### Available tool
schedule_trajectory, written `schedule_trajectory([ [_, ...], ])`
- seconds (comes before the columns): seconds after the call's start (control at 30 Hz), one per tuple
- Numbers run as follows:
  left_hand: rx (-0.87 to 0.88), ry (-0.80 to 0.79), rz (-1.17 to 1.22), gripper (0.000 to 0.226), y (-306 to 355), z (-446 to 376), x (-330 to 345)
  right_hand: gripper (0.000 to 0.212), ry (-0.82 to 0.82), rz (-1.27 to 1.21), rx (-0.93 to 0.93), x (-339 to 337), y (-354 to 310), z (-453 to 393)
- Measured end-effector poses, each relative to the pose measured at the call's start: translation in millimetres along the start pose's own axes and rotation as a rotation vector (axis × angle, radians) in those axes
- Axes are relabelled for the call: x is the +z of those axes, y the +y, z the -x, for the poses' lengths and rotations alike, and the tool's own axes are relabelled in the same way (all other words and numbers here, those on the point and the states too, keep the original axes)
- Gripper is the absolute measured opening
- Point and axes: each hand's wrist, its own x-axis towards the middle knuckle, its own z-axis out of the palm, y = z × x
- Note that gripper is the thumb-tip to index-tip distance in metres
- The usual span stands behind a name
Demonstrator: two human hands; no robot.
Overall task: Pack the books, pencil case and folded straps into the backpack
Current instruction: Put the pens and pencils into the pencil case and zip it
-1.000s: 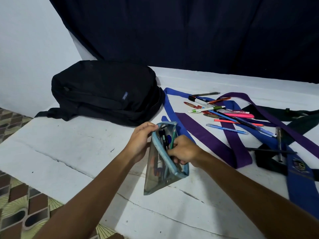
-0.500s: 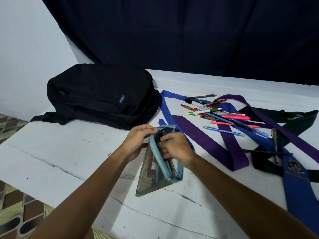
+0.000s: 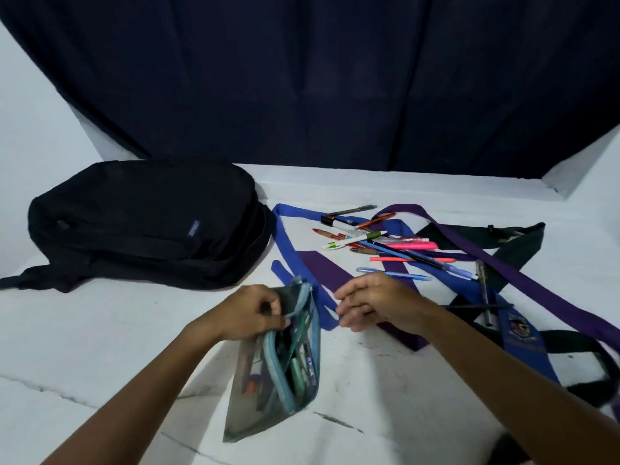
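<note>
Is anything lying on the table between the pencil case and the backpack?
Nothing visible does. The left hand holds the pencil case by its top edge, and only bare table separates it from the backpack. The straps and pens lie to the right.

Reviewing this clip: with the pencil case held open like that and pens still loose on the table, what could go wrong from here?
1. The left hand alone pinches the clear, blue-zipped pencil case at its open top; it could tip and spill its pens.
2. The empty right hand hovers above the tangled blue strap and purple strap; reaching for the loose pens might snag them.
</note>
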Motion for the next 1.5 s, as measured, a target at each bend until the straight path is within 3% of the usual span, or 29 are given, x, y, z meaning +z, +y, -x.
schedule_trajectory([
  [0.13, 0.006, 0.151, -0.355, 0.027, 41.6, -18.2, -1.1, 0.016, 0.217, 0.083, 0.008, -51.4, 10.8, 17.3],
  [0.3, 0.274, 0.098, -0.239, 0.006, 98.4, -76.0, 26.3, 0.032, 0.489, 0.504, -0.129, -113.1, 30.4, 32.2],
  [0.37, 0.353, 0.075, -0.275, 0.009, 113.2, -106.1, 45.6, 0.024, 0.545, 0.763, -0.140, -133.7, 38.0, 36.4],
  [0.57, 0.423, 0.049, -0.515, 0.026, 107.9, -164.7, 94.1, 0.019, 0.314, 1.100, 0.031, -140.3, 51.3, 47.3],
  [0.7, 0.480, 0.055, -0.520, 0.024, 93.6, -176.9, 104.7, 0.026, 0.316, 1.223, 0.014, -131.8, 64.5, 42.9],
  [0.83, 0.547, 0.001, -0.423, 0.015, 89.9, -176.0, 93.8, 0.015, 0.421, 1.162, -0.022, -132.6, 55.8, 50.5],
  [0.97, 0.558, 0.035, -0.345, 0.006, 95.8, -175.7, 79.7, 0.008, 0.647, 0.951, -0.018, -155.8, 54.3, 48.8],
  [1.03, 0.537, 0.108, -0.387, 0.013, 101.6, -184.1, 78.4, 0.006, 0.794, 0.827, 0.051, -170.1, 58.5, 44.6],
  [1.1, 0.524, 0.160, -0.479, 0.030, 109.5, -195.2, 80.2, 0.022, 0.881, 0.720, 0.177, -179.9, 62.7, 41.3],
  [1.17, 0.523, 0.184, -0.549, 0.040, 116.0, -205.0, 84.5, 0.036, 0.891, 0.627, 0.268, -182.7, 64.6, 38.4],
  [1.27, 0.492, 0.200, -0.606, 0.031, 123.2, -212.9, 92.1, 0.042, 0.856, 0.554, 0.318, -182.9, 67.5, 30.8],
  [1.5, 0.504, 0.179, -0.553, 0.017, 117.0, -218.6, 97.0, 0.022, 0.848, 0.517, 0.341, -183.6, 68.5, 27.2],
])
